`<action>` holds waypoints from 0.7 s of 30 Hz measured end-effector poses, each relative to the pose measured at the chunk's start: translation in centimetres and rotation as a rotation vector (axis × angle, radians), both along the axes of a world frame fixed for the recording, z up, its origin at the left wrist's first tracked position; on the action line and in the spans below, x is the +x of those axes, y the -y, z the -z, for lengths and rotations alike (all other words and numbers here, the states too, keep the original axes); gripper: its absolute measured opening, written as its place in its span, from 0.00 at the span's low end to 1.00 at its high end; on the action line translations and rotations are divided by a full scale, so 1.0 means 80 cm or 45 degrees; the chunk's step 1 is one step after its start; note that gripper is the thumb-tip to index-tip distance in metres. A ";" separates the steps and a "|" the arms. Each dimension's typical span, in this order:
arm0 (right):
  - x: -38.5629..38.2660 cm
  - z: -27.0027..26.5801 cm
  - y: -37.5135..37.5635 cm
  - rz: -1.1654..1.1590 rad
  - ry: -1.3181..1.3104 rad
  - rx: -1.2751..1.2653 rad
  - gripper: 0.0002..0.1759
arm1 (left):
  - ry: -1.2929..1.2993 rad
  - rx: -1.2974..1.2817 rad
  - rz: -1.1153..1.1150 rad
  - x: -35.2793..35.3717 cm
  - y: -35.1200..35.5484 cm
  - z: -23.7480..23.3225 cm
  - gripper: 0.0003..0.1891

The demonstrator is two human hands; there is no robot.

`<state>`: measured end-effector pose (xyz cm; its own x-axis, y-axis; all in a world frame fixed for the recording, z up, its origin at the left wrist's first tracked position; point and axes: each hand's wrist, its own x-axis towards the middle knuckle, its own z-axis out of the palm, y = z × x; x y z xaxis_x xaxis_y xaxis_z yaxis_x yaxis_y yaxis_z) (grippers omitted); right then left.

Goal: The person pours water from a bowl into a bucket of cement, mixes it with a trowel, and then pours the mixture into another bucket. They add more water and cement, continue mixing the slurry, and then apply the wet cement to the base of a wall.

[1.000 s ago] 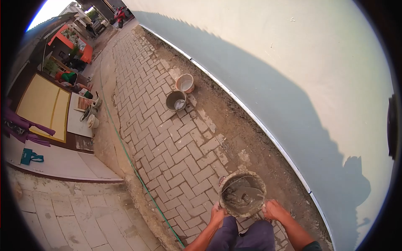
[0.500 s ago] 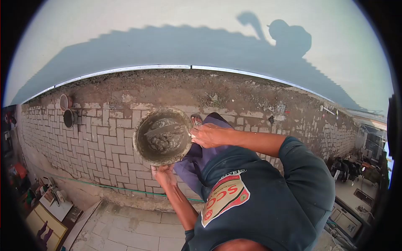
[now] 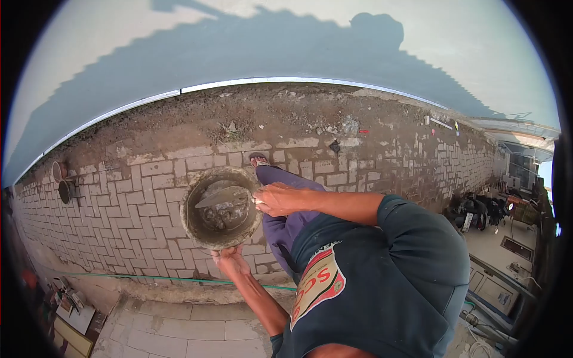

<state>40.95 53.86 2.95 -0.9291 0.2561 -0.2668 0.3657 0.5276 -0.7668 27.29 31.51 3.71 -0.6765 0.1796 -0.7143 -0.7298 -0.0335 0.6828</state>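
My left hand (image 3: 231, 262) supports a round, mortar-crusted bucket (image 3: 188, 222) from its near lower side, with the fingers partly hidden beneath it. Wet grey mortar (image 3: 222, 218) lies in the bottom of the bucket. My right hand (image 3: 280, 199) is closed around the handle of a trowel at the bucket's right rim. The pointed trowel blade (image 3: 216, 197), smeared with mortar, reaches inside the bucket over the mix.
Brick paving (image 3: 143, 206) runs beneath me, beside a dirt strip (image 3: 286, 116) along a pale wall (image 3: 286, 45). Two small buckets (image 3: 64, 190) stand at far left. A green hose (image 3: 149, 277) crosses the ground. Parked motorcycles (image 3: 482, 212) are at right.
The view has shifted along the wall, and the small buckets now appear farther left. My right hand has turned the trowel, so more of the blade's face shows. My left hand keeps holding the bucket.
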 end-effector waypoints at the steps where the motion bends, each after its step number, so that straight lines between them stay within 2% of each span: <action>1: 0.028 -0.004 -0.003 0.005 0.027 -0.034 0.15 | 0.035 -0.013 -0.032 0.030 0.003 -0.001 0.33; 6: 0.169 -0.039 -0.049 0.134 0.113 -0.207 0.17 | 0.074 0.021 -0.121 0.176 0.025 -0.004 0.34; 8: 0.239 -0.024 -0.083 0.218 0.045 -0.416 0.19 | 0.043 0.079 -0.176 0.243 0.038 -0.003 0.34; 9: 0.279 -0.023 -0.108 0.280 0.061 -0.485 0.20 | 0.045 0.060 -0.242 0.271 0.057 0.015 0.32; 10: 0.321 -0.005 -0.136 0.317 0.064 -0.468 0.20 | 0.049 0.042 -0.292 0.297 0.070 0.038 0.31; 11: 0.369 0.019 -0.161 0.376 0.132 -0.528 0.21 | 0.026 -0.005 -0.305 0.329 0.065 0.035 0.28; 14: 0.544 0.040 -0.215 0.677 0.433 -0.551 0.22 | 0.062 -0.089 -0.270 0.396 0.066 0.041 0.22; 16: 0.688 0.085 -0.244 0.810 0.644 -0.401 0.22 | 0.086 -0.081 -0.313 0.437 0.054 0.032 0.20; 17: 0.755 0.091 -0.246 1.087 0.682 -0.439 0.23 | 0.091 -0.141 -0.394 0.456 0.047 0.033 0.20; 18: 0.835 0.111 -0.248 1.245 0.661 -0.489 0.24 | 0.095 -0.188 -0.480 0.477 0.035 0.033 0.19; 19: 0.909 0.115 -0.245 1.334 0.693 -0.493 0.22 | 0.203 -0.083 -0.590 0.498 0.022 0.027 0.19; 21: 1.042 0.132 -0.213 1.551 0.836 -0.251 0.21 | 0.164 -0.096 -0.472 0.542 0.023 0.038 0.17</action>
<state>124.35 70.93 -7.60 0.1549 0.7102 -0.6867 0.8278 -0.4728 -0.3022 70.61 29.66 0.69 -0.5893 -0.1162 -0.7995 -0.7576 -0.2643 0.5968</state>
